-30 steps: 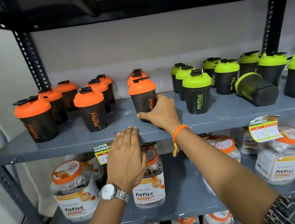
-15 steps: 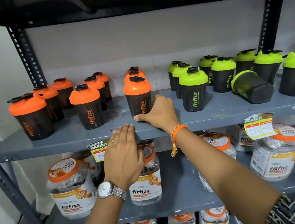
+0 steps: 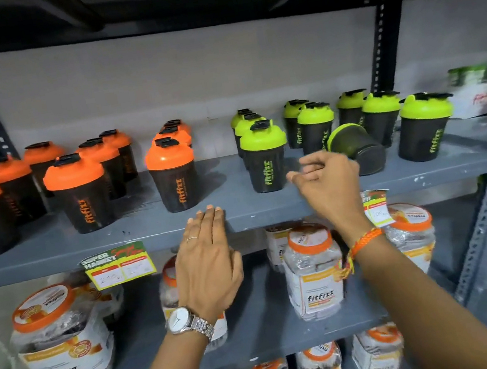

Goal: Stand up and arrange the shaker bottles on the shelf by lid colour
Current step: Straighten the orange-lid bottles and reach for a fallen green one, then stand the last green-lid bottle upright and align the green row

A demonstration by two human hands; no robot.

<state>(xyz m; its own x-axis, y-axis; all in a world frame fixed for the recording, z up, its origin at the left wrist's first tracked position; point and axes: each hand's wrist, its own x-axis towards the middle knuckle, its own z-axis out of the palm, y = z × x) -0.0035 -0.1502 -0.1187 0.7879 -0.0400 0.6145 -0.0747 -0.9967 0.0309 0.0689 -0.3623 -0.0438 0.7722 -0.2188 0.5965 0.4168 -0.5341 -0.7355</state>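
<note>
Black shaker bottles stand on the grey shelf [image 3: 153, 231]. Several with orange lids fill the left half, the nearest upright one [image 3: 174, 176] near the middle. Green-lidded ones stand on the right, the front one [image 3: 265, 156] upright. One green-lidded shaker [image 3: 358, 145] lies on its side, lid toward me. My right hand [image 3: 327, 183] hovers over the shelf just left of that toppled bottle, fingers apart and curled, holding nothing. My left hand [image 3: 208, 261] lies flat against the shelf's front edge, fingers together, empty.
Price tags [image 3: 118, 264] hang from the shelf lip. Jars with orange lids [image 3: 313, 269] fill the lower shelves. Slotted steel uprights [image 3: 379, 42] frame the bay, and another shelf sits close overhead. A blurred white and green box [image 3: 481, 89] stands at far right.
My right hand left the orange-lidded shaker in the middle and moved right, toward the toppled green-lidded bottle. The view shifted right. My left hand stayed at the shelf edge.
</note>
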